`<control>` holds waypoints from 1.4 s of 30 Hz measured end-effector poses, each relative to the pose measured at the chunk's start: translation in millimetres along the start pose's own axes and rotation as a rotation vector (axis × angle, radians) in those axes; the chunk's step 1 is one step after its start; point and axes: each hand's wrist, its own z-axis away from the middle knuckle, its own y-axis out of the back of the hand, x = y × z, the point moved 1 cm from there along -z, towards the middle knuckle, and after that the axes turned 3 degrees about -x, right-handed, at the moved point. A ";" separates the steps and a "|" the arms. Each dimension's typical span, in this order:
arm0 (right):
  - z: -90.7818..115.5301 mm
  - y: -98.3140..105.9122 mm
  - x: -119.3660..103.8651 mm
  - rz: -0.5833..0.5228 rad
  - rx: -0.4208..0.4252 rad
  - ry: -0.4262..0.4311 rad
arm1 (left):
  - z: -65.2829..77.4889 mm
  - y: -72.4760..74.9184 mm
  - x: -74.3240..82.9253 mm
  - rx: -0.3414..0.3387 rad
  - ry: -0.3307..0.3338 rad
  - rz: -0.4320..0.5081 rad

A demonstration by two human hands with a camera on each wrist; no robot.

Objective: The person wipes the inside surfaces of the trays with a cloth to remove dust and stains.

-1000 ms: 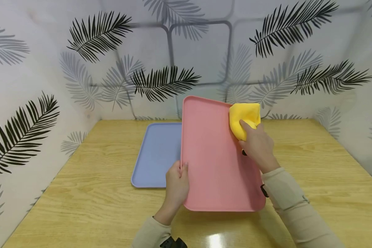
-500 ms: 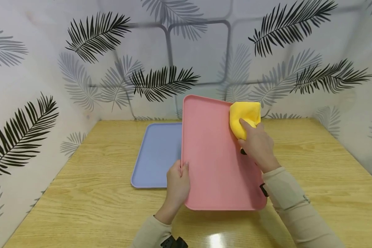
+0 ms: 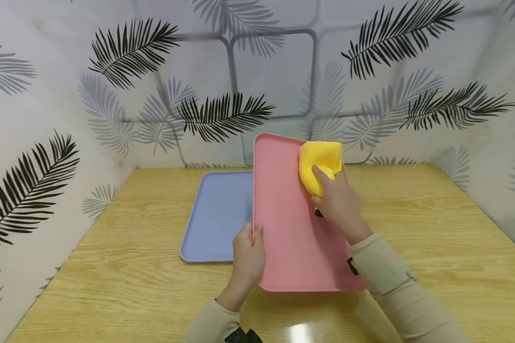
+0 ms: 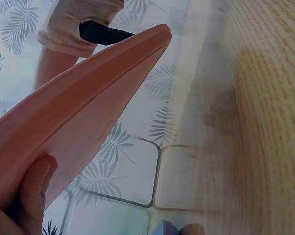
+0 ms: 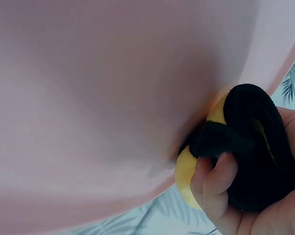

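A pink tray (image 3: 292,228) is held tilted up above the table, its inner face toward the head camera. My left hand (image 3: 248,255) grips its left rim, thumb on the near side; in the left wrist view the fingers (image 4: 34,191) curl at the tray's edge (image 4: 64,98). My right hand (image 3: 339,202) holds a bunched cloth (image 3: 319,162), yellow outside, against the tray's upper right inner face. Seen from the right wrist, the cloth (image 5: 258,142) also has a black side, and my fingers curl round it. The tray's back is hidden in the head view.
A blue tray (image 3: 216,216) lies flat on the wooden table (image 3: 124,267), left of the pink one and partly behind it. A wall covering (image 3: 274,71) with a feather-leaf print stands behind and at both sides of the table.
Over the last half second my right hand has moved left with the cloth across the upper part of the pink tray. The left hand keeps its hold and the tray stays nearly still.
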 end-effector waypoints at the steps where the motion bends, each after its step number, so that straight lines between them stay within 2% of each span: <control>1: 0.7 -0.5 -2.8 -0.001 0.008 0.019 | -0.1 -0.4 -0.2 0.001 0.002 0.000; 6: 3.9 -0.4 -17.3 -0.021 0.028 0.081 | 0.4 -2.1 -1.1 -0.002 -0.002 0.010; 14: 8.3 0.0 -37.2 -0.010 0.036 0.113 | 0.4 -4.5 0.4 -0.017 -0.023 0.019; 26: 16.2 -4.0 -50.9 0.032 0.122 0.255 | -0.8 -4.9 1.1 -0.057 -0.028 0.008; 30: 17.3 -5.3 -51.9 0.039 0.139 0.284 | -2.8 -5.6 0.4 -0.052 -0.035 -0.008; 42: 20.9 -1.6 -47.9 0.054 0.111 0.274 | -0.8 -6.5 -1.2 -0.032 -0.024 0.020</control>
